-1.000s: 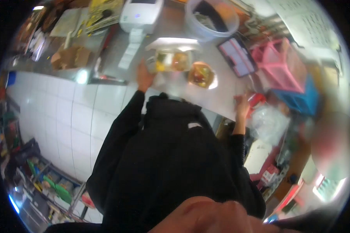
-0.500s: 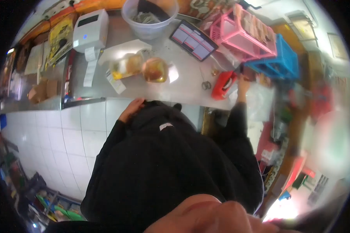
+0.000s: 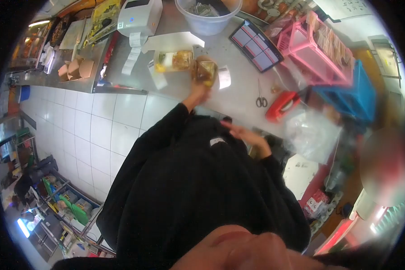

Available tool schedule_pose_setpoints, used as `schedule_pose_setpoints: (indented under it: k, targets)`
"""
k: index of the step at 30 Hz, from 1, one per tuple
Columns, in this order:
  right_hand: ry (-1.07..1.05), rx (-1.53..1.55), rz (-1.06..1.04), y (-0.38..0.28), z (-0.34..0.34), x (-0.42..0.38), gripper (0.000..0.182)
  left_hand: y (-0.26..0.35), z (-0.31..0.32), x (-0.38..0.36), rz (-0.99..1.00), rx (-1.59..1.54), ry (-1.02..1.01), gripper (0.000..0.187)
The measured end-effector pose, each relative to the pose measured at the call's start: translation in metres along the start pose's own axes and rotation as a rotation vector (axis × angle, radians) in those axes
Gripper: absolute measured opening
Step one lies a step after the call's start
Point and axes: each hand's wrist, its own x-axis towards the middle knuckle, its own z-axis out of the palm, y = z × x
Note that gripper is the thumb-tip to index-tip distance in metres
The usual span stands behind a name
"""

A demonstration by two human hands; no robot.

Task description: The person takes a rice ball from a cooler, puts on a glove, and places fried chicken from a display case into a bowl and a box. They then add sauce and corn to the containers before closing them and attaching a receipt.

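Observation:
My left hand (image 3: 200,90) reaches onto the steel counter, its fingers wrapped round a round, clear-looking container of yellow-brown food (image 3: 205,72). Just left of it lies an open box (image 3: 173,60) with white and golden food inside and its pale lid folded back. My right hand (image 3: 245,134) is in front of my body near the counter's front edge, fingers stretched out, holding nothing visible. Dark scissors (image 3: 261,100) and a red tape dispenser-like object (image 3: 282,106) lie beyond it to the right.
A white label printer (image 3: 140,17) with a paper strip, a clear tub (image 3: 208,20) and a tablet (image 3: 255,45) stand at the back. Pink (image 3: 300,42) and blue (image 3: 353,92) baskets are at right, behind a clear plastic bag (image 3: 311,135). Brown cartons (image 3: 76,69) sit left.
My left hand has moved from the counter edge onto the round container and grasped it. My right hand has come back from beside the red object to my front. The view has shifted.

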Motion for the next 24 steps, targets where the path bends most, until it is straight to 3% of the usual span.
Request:
schedule_pose_setpoints:
  k: [2, 5, 7, 9, 11, 12, 14, 16, 18, 20, 21, 23, 24]
  targets:
    - [-0.044, 0.049, 0.043, -0.002, 0.021, -0.013, 0.057, 0.008, -0.011, -0.014, 0.047, 0.133, -0.112, 0.036]
    - [0.027, 0.176, 0.168, 0.025, 0.001, -0.024, 0.058, 0.032, -0.018, -0.066, 0.046, 0.329, -0.178, 0.04]
    - [-0.118, -0.449, 0.663, 0.045, -0.034, -0.008, 0.06, 0.034, -0.019, -0.071, 0.04, 0.444, -0.224, 0.049]
    - [0.049, -0.879, 0.445, 0.093, -0.052, 0.02, 0.063, 0.042, -0.016, -0.075, 0.041, 0.55, -0.272, 0.059]
    - [0.525, -0.304, 0.169, 0.059, -0.039, 0.046, 0.068, 0.053, -0.007, -0.079, 0.008, 0.765, -0.268, 0.082]
    - [0.615, -0.238, 0.158, 0.055, -0.033, 0.065, 0.074, 0.04, -0.006, -0.072, 0.01, 0.761, -0.271, 0.082]
    - [0.714, -0.177, 0.103, 0.052, -0.031, 0.098, 0.078, 0.014, -0.004, -0.057, 1.098, 1.102, 0.09, 0.1]
    - [0.716, -0.183, 0.064, 0.055, -0.031, 0.117, 0.077, 0.024, 0.001, -0.049, 1.172, 1.067, -0.019, 0.1]
    - [0.813, -0.324, -0.095, 0.057, -0.029, 0.126, 0.061, 0.032, 0.002, -0.043, 1.237, 1.025, -0.13, 0.1]
    - [0.814, -0.308, -0.071, 0.051, -0.025, 0.123, 0.056, 0.031, 0.001, -0.033, 1.024, 1.004, -0.236, 0.076]
    - [0.819, -0.287, -0.05, 0.048, -0.023, 0.122, 0.052, 0.027, 0.002, -0.03, 1.022, 0.999, -0.233, 0.076]
    - [0.846, -0.375, -0.109, 0.048, -0.016, 0.126, 0.052, 0.023, 0.007, -0.031, 1.02, 1.316, -0.142, 0.047]
    - [0.875, -0.46, -0.171, 0.049, -0.012, 0.127, 0.052, 0.019, 0.011, -0.033, 1.012, 1.311, -0.143, 0.047]
